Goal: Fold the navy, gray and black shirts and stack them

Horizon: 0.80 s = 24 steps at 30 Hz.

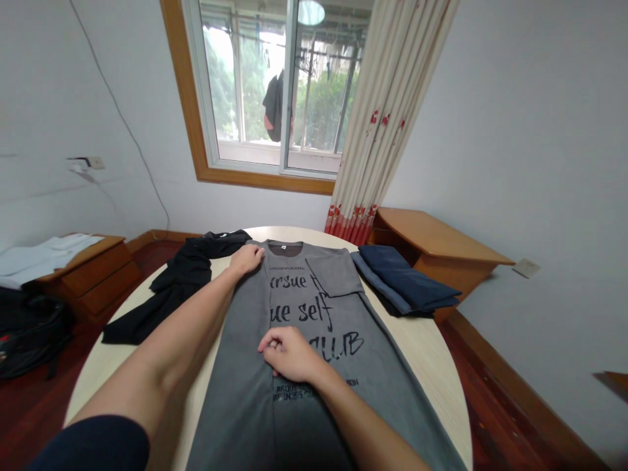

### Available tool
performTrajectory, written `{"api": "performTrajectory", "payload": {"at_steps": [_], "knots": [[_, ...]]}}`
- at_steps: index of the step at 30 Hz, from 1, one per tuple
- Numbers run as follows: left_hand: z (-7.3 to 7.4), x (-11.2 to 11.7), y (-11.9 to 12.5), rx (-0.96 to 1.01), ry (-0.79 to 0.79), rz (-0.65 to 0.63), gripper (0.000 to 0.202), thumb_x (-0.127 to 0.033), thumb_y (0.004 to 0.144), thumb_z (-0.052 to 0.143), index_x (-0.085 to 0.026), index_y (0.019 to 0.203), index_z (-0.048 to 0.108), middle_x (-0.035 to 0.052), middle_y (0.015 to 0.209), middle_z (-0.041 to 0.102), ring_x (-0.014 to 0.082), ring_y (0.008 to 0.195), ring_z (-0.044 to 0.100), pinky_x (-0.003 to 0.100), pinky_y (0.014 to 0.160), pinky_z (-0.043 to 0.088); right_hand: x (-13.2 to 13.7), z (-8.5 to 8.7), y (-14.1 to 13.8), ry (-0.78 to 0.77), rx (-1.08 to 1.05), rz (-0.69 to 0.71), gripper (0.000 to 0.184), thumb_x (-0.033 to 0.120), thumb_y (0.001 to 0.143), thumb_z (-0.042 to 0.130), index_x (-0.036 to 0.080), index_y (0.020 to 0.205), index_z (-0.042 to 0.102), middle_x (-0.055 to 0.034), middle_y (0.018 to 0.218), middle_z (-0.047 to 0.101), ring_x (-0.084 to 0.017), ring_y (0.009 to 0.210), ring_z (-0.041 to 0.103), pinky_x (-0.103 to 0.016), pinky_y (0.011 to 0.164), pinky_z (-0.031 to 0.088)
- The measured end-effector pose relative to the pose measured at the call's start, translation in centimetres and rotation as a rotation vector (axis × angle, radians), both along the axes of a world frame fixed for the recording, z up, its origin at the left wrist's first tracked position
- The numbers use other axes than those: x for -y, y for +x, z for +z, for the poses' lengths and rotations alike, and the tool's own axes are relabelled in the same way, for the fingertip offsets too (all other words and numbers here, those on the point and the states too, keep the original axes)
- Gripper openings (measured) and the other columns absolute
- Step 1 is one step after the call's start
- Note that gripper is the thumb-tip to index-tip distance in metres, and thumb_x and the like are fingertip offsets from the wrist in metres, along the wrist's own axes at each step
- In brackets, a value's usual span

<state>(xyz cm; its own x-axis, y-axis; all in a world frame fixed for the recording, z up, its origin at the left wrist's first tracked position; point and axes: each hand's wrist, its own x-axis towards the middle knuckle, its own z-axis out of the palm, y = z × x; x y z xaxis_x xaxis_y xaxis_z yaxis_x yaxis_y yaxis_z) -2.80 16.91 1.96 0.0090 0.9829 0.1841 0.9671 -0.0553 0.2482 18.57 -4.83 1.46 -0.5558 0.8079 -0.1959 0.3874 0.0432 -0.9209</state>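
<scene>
On a pale table (434, 356), both curled hands (248, 258) (290, 354) pinch a grey, black-lettered, part-folded shirt (299, 307).

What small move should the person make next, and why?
Probably fold the right side of the grey shirt inward: the left side already lies over part of the lettering, with the right hand at that fold, while only the sleeve is turned in on the right.
</scene>
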Motion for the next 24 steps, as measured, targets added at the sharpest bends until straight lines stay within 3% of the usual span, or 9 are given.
{"api": "performTrajectory", "payload": {"at_steps": [4, 6, 10, 16, 24], "knots": [[-1.6, -0.7, -1.1, -0.051, -0.058, -0.113, 0.059, -0.044, 0.1, 0.031, -0.013, 0.148, 0.045, 0.0103, 0.157, 0.037, 0.0252, 0.146, 0.031, 0.033, 0.117, 0.024, -0.1, -0.1, 0.0, 0.062, 0.064, 0.001, 0.02, 0.003, 0.074, 0.056, 0.017, 0.082, 0.067, 0.0071, 0.054, 0.052, -0.009, 0.047, 0.051, -0.019, 0.05, 0.033], [-2.6, -1.1, -1.3, -0.074, -0.104, -0.114, 0.064, -0.048, 0.1, 0.029, -0.013, 0.153, 0.037, 0.0116, 0.161, 0.028, 0.0307, 0.149, 0.022, 0.04, 0.119, 0.02, 0.0, -0.1, 0.0, 0.163, 0.109, -0.005, 0.018, 0.004, 0.072, 0.058, 0.018, 0.079, 0.069, 0.0072, 0.053, 0.05, -0.009, 0.05, 0.046, -0.02, 0.052, 0.032], [-3.8, -2.2, -1.5, -0.106, -0.155, -0.101, 0.071, -0.062, 0.097, 0.027, -0.023, 0.157, 0.029, 0.011, 0.164, 0.018, 0.0414, 0.149, 0.012, 0.052, 0.117, 0.019, 0.1, -0.3, -0.1, 0.247, 0.135, -0.001, 0.019, 0.006, 0.07, 0.059, 0.019, 0.078, 0.07, 0.0069, 0.053, 0.05, -0.01, 0.052, 0.044, -0.021, 0.056, 0.033], [-3.8, -4.0, -1.7, -0.132, -0.166, -0.079, 0.078, -0.072, 0.093, 0.03, -0.029, 0.157, 0.025, 0.0104, 0.165, 0.016, 0.0459, 0.148, 0.011, 0.057, 0.116, 0.017, -0.3, -1.0, -0.4, 0.263, 0.102, -0.015, 0.021, 0.007, 0.069, 0.058, 0.02, 0.078, 0.072, 0.0063, 0.055, 0.053, -0.01, 0.051, 0.045, -0.021, 0.057, 0.035], [-4.1, -6.7, -2.1, -0.156, -0.17, -0.101, 0.067, -0.058, 0.1, 0.025, -0.023, 0.157, 0.027, 0.0104, 0.164, 0.02, 0.0395, 0.15, 0.014, 0.049, 0.118, 0.017, -1.6, -1.6, -0.8, 0.194, 0.041, -0.057, 0.02, 0.005, 0.065, 0.056, 0.018, 0.073, 0.068, 0.0085, 0.05, 0.046, -0.008, 0.047, 0.04, -0.02, 0.053, 0.033]]}}
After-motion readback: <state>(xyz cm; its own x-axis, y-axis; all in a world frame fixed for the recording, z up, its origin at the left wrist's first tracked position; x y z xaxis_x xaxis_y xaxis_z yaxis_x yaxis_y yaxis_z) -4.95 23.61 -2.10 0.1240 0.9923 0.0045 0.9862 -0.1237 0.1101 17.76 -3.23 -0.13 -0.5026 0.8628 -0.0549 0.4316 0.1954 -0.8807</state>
